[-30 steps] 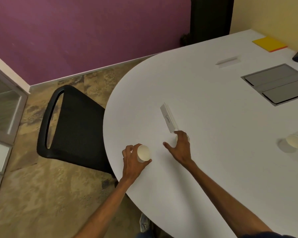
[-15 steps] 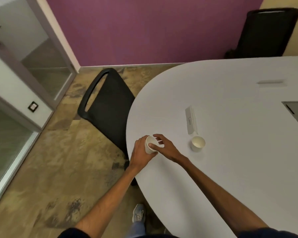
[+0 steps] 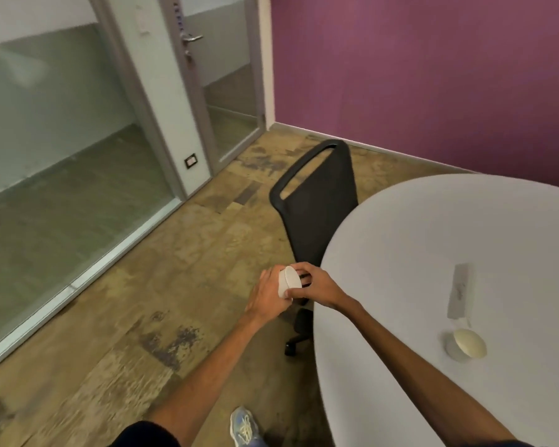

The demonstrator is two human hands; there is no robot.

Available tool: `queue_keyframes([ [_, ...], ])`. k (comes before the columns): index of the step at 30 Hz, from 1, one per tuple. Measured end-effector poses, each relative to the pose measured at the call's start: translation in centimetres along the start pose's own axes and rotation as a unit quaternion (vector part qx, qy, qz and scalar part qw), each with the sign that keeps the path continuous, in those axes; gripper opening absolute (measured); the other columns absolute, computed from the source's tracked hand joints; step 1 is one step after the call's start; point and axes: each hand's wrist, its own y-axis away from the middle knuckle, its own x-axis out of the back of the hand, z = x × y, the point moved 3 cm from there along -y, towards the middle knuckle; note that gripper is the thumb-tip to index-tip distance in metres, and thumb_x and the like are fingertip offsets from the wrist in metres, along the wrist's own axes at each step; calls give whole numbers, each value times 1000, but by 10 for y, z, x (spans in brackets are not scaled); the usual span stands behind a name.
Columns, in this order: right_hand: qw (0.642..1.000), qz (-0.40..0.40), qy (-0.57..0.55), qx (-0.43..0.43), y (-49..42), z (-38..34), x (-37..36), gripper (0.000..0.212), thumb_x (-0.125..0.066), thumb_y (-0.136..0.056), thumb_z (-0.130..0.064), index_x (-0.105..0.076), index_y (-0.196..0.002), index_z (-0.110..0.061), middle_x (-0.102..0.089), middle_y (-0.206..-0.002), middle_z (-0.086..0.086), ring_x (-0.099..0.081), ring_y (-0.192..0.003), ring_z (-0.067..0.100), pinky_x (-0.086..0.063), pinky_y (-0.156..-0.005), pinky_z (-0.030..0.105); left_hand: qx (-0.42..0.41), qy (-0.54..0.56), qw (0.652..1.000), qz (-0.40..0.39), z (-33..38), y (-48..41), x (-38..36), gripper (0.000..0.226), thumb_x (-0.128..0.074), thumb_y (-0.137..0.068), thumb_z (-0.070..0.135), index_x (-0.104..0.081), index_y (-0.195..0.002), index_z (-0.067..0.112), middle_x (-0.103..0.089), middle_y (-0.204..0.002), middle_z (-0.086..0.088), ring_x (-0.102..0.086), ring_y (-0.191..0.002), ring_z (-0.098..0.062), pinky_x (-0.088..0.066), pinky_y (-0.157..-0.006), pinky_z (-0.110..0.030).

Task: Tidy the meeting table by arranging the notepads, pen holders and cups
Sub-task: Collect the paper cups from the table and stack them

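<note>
Paper cup point(image 3: 289, 282), white: held tilted between both hands, just off the edge of the table point(image 3: 433, 237).
Left hand point(image 3: 265, 295): curled round the cup's side.
Right hand point(image 3: 320, 287): fingers curled over its other side.
Second cup point(image 3: 467, 345): set on the table, near a white card point(image 3: 460, 295).
Black chair point(image 3: 317, 201): placed against the table's rounded end.
Blue shoe point(image 3: 244, 425): seen on the floor.

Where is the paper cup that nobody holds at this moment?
In the head view the free paper cup stands at the lower right on the white table, just below the white card, right of the held cup.
</note>
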Motion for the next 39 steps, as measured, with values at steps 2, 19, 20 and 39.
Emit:
queue_keyframes([
  [2,1000,-25,10,7,-23,-18,-17,64,-86,-65,-33,-54,-121,-32,-60,-113,-13,-58,-105,11,-52,-83,20,26,4,1000,15,-24,-1,21,67,-77,-68,25,-48,-128,21,-58,-119,0,-53,-109,-20,-49,-79,-30],
  [19,992,-107,16,70,-196,-136,-146,59,-86,-58,-7,-61,-111,-13,-66,-96,4,-62,-82,14,-57,-65,29,89,-17,992,82,-193,-50,163,68,-82,-65,33,-51,-123,17,-60,-118,-3,-58,-103,-25,-48,-77,-37],
  [20,991,-112,24,71,-203,-138,-150,59,-86,-57,-9,-62,-110,-14,-67,-97,4,-62,-81,14,-57,-65,28,94,-21,992,77,-202,-53,166,68,-83,-64,36,-52,-121,18,-61,-116,-2,-58,-102,-25,-48,-75,-36],
  [39,989,-112,4,93,-512,-239,-118,63,-85,-69,-22,-56,-125,-18,-62,-113,2,-61,-97,16,-57,-65,29,104,29,990,95,-314,-334,261,79,-81,-67,52,-43,-129,23,-53,-124,0,-53,-110,-21,-49,-86,-45],
])
